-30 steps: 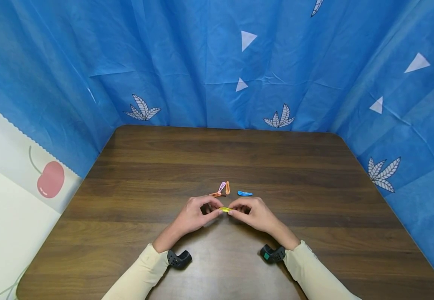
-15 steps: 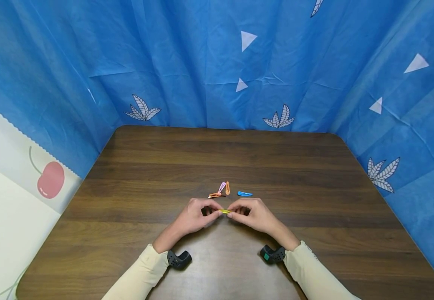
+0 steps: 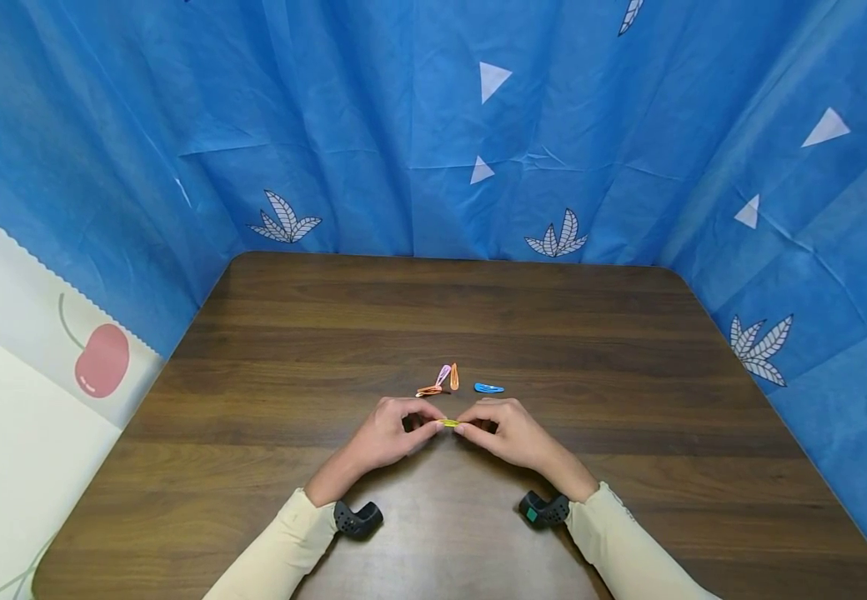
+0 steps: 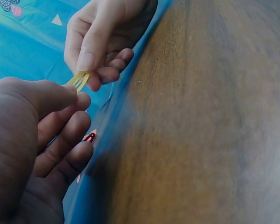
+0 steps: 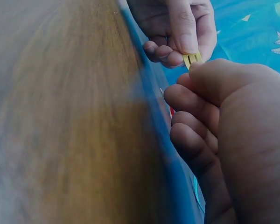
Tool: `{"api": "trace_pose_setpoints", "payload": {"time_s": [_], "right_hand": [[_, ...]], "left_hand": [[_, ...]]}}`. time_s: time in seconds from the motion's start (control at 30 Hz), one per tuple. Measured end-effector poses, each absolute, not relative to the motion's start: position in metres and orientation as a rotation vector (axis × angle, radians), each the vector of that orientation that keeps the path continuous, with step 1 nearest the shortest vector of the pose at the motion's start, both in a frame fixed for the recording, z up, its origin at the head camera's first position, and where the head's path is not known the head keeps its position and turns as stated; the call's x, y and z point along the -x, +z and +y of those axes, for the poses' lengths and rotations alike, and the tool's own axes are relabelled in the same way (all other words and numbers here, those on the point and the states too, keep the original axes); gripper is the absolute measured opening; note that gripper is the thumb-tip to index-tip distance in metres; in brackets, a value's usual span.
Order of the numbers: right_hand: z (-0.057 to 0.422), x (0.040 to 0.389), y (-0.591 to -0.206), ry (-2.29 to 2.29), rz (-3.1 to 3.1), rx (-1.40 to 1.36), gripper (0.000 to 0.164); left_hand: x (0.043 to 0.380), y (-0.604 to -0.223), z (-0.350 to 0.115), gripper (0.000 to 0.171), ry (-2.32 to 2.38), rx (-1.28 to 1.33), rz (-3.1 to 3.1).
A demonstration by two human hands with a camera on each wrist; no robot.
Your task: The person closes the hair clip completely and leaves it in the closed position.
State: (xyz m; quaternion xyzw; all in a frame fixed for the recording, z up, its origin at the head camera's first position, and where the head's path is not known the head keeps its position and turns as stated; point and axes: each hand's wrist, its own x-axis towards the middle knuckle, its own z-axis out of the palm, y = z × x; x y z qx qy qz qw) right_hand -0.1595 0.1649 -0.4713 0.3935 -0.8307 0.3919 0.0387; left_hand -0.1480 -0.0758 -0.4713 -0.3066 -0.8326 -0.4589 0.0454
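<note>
Both hands pinch a small yellow hair clip [image 3: 449, 423] between thumb and forefinger, one at each end. The left hand [image 3: 388, 432] has its left end; the right hand [image 3: 512, 432] has its right end. In the left wrist view the yellow clip [image 4: 79, 80] shows narrow slots, its ends covered by fingertips. The right wrist view shows the same clip [image 5: 192, 59] slotted and partly hidden by the thumbs. Just beyond the hands lie an orange clip [image 3: 454, 377], a pink clip [image 3: 443, 374], a blue clip [image 3: 489, 388] and an orange-brown group [image 3: 432, 391], whose pieces are hard to separate.
A dark wooden table [image 3: 291, 333] with rounded corners lies under the hands. Blue curtains [image 3: 373, 125] hang along its back and right side. Dark wrist devices [image 3: 358, 520] are worn on both wrists, beside pale sleeves [image 3: 276, 542].
The hands and the yellow clip have dropped very slightly toward the body since a second ago, uncovering more of the orange-brown clips. Both hands keep their pinch; the loose clips stay in place.
</note>
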Motion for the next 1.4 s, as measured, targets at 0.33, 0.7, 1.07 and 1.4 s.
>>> {"api": "trace_pose_setpoints", "payload": {"time_s": [0.33,0.7,1.07,1.4], "right_hand": [[0.1666,0.1604,-0.4705,1.171,-2.501,-1.239,0.011],[0.1676,0.1621,-0.474,1.173,-2.447,-1.301,0.008],[0.1685,0.162,-0.4741,1.175,-2.462,-1.289,0.01],[0.1688,0.1627,-0.4753,1.195,-2.433,-1.329,0.01]], "left_hand": [[0.1466,-0.4703,-0.0758,0.009,-1.448,0.96,-2.573],[0.1464,-0.4711,-0.0751,0.011,-1.399,1.038,-2.526],[0.1464,-0.4696,-0.0747,0.011,-1.393,1.063,-2.514],[0.146,-0.4692,-0.0751,0.011,-1.417,1.091,-2.492]]}}
